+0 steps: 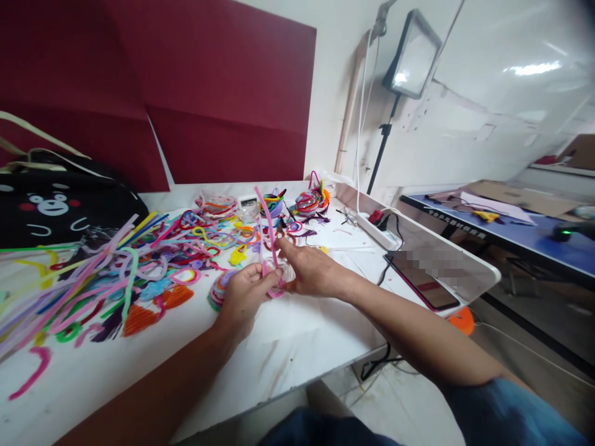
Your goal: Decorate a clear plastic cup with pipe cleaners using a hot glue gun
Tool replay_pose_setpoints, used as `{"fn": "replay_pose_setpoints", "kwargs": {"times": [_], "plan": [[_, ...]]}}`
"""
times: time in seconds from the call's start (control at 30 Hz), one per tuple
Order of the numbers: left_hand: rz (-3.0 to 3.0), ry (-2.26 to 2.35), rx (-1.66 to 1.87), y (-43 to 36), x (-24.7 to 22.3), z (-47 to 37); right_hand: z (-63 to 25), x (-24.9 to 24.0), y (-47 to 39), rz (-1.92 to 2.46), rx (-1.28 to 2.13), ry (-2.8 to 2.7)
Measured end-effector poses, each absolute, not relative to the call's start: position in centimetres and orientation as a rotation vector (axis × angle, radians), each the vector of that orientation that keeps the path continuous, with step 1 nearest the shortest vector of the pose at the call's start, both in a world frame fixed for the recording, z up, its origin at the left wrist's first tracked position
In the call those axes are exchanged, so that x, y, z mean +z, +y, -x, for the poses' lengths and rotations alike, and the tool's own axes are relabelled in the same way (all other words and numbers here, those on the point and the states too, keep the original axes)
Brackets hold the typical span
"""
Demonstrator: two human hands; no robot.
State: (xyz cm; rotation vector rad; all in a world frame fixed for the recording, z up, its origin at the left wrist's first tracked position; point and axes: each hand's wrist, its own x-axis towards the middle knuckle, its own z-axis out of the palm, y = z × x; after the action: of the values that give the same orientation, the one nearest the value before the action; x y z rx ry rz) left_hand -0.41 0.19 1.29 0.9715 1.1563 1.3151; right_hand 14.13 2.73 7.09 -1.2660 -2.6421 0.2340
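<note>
A pink pipe cleaner rises between my hands, its lower part bent into a loop against a clear, round plastic piece. Thumb and fingers of my left hand pinch the pipe cleaner low down. My right hand curves around the right side of the clear piece, its index finger raised beside the pink stem; some of its fingers are hidden. Just left of my left hand sits a striped ball wound with coloured pipe cleaners, partly covered by the hand.
Loose pipe cleaners heap up on the left, with orange tassels in front. Another wound ball stands at the back. A black bag, a power strip, a phone and a lamp surround the white table.
</note>
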Motion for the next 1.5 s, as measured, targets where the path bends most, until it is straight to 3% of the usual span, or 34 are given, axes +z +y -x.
{"fn": "replay_pose_setpoints", "kwargs": {"times": [0.63, 1.1, 1.5], "plan": [[-0.855, 1.062, 1.397, 0.5, 2.4, 1.2, -16.3, 5.8, 4.0, 0.972, 0.608, -2.292], [-0.736, 1.018, 1.448, 0.8, 2.1, 1.0, -23.4, 5.1, 6.6, 1.581, 0.239, -2.41], [-0.723, 0.976, 1.484, 0.6, 3.0, 1.0, -23.1, 2.1, 7.7, 1.816, 0.546, -2.19]]}}
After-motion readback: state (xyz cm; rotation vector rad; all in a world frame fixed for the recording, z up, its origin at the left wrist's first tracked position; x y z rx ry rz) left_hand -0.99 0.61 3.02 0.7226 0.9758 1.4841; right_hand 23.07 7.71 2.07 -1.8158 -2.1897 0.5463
